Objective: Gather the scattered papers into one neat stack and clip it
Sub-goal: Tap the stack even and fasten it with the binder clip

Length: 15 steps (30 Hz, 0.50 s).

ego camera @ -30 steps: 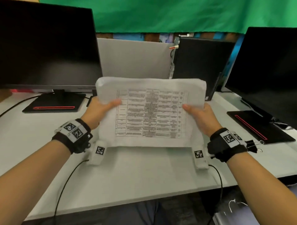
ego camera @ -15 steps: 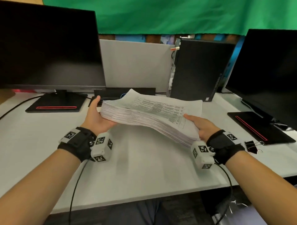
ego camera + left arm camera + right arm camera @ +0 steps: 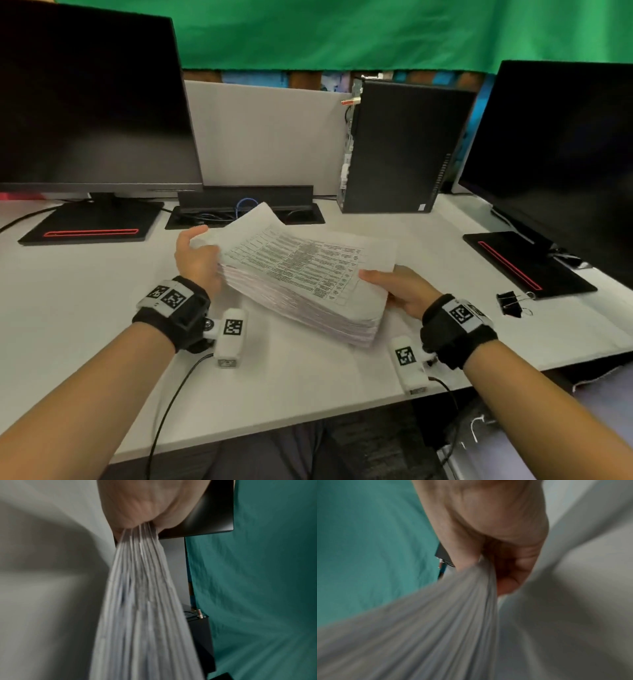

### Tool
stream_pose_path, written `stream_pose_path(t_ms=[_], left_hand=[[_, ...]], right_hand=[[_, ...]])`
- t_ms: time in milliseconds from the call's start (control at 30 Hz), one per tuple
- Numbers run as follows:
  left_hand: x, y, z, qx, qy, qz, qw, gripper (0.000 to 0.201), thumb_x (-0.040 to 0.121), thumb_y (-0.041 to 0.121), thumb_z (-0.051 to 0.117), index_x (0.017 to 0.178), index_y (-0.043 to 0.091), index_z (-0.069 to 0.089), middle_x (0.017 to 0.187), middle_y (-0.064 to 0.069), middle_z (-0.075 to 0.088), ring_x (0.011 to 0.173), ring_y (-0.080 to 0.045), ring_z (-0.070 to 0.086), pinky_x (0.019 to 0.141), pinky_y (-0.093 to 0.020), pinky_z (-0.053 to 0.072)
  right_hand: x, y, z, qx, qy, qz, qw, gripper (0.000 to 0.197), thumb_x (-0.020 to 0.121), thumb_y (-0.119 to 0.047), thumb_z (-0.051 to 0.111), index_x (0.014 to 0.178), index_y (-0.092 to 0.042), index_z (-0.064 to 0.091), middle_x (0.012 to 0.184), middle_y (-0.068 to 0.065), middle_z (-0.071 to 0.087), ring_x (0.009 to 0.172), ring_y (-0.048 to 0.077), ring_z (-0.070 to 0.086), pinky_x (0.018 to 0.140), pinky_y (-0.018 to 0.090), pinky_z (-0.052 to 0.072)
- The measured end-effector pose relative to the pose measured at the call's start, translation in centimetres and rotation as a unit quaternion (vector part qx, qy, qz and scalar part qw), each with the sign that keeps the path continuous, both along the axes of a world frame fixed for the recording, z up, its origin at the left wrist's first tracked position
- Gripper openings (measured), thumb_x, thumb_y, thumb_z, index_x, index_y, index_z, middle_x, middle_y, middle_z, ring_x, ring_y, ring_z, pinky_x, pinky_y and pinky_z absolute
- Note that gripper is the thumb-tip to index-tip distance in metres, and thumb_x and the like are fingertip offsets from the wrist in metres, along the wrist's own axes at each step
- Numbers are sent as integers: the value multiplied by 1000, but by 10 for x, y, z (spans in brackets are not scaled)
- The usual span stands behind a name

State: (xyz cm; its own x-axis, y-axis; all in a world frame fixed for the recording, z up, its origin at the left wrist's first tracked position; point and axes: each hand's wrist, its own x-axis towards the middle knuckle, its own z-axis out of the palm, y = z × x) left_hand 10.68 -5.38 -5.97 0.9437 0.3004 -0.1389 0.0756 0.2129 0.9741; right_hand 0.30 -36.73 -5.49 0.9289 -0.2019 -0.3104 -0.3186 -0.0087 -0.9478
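Note:
A thick stack of printed papers [image 3: 301, 274] hangs tilted just above the white desk [image 3: 85, 308], its near right corner lowest. My left hand [image 3: 195, 255] grips its left edge and my right hand [image 3: 394, 287] grips its right edge, thumb on top. The left wrist view shows the sheet edges [image 3: 145, 601] fanning out from my left hand [image 3: 137, 507]. In the right wrist view the paper stack [image 3: 436, 622] is pinched between the thumb and fingers of my right hand [image 3: 488, 534]. A black binder clip [image 3: 512, 303] lies on the desk to the right of my right wrist.
A black monitor [image 3: 89, 96] stands at the back left, another monitor [image 3: 565, 161] at the right, each on a black base. A black computer tower [image 3: 397, 147] and an open cable tray [image 3: 246, 209] sit behind the stack. The desk's front edge runs just below my wrists.
The stack has gone from upright facing me to nearly flat. It has come lower towards the desk and turned a little clockwise. Both hands still hold its sides.

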Motion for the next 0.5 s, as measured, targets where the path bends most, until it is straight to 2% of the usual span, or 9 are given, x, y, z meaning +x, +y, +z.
stream_pose_path(t_ms=[67,100,167,200,267,333,367,467,500], left_hand=[[5,3,-10,35,15,-11,999,46,78,-8,52,93,34,61,125,-16,56,107,-37,59,89,-43,52],[5,4,-12,49,19,-19,998,43,81,-10,51,93,30,61,126,-18,56,103,-36,59,84,-38,50],[8,5,-13,82,12,-47,995,39,84,-10,50,92,26,62,125,-19,57,88,-29,56,74,-34,47],[9,6,-10,96,9,-60,994,37,85,-10,50,91,25,62,123,-19,56,81,-26,55,69,-32,46],[12,4,-7,115,3,-88,989,38,87,-10,50,87,25,62,122,-21,55,72,-22,54,58,-28,44],[16,1,-7,117,6,-126,985,40,87,-11,50,82,27,63,125,-24,54,82,-28,58,59,-28,46],[19,-1,-7,115,5,-146,983,40,88,-11,49,83,26,63,124,-24,55,85,-29,59,61,-29,47],[18,-11,-7,99,22,-216,971,33,91,-10,48,89,19,63,114,-20,57,79,-26,61,60,-31,50],[17,-15,-7,96,29,-242,965,30,92,-9,47,93,17,63,111,-18,58,79,-25,62,59,-31,52]], right_hand=[[-4,-20,11,-163,16,-32,986,58,89,-22,70,139,-7,45,122,14,65,102,27,65,90,39,55],[-6,-36,19,-254,10,-75,964,68,89,-26,70,145,-9,36,126,14,60,109,29,61,90,36,53],[-11,-74,34,-399,6,-156,903,72,89,-30,68,148,-12,31,137,18,52,126,34,51,101,40,44],[-13,-96,37,-449,35,-188,873,69,89,-33,66,147,-13,34,139,20,50,128,38,48,103,45,42],[-18,-136,38,-526,158,-212,808,63,87,-39,64,140,-12,42,137,22,50,126,43,46,104,52,41],[-25,-156,39,-551,270,-172,771,55,91,-36,60,136,-6,49,135,22,53,125,42,48,103,47,42],[-28,-157,38,-557,298,-139,763,50,95,-29,56,136,-2,50,136,21,53,127,39,49,103,44,42],[-28,-152,32,-614,319,-59,720,40,101,-18,49,135,3,49,140,18,52,130,30,50,104,34,41],[-25,-149,30,-625,311,-34,715,38,101,-17,48,133,2,51,138,16,54,127,29,53,103,32,44]])
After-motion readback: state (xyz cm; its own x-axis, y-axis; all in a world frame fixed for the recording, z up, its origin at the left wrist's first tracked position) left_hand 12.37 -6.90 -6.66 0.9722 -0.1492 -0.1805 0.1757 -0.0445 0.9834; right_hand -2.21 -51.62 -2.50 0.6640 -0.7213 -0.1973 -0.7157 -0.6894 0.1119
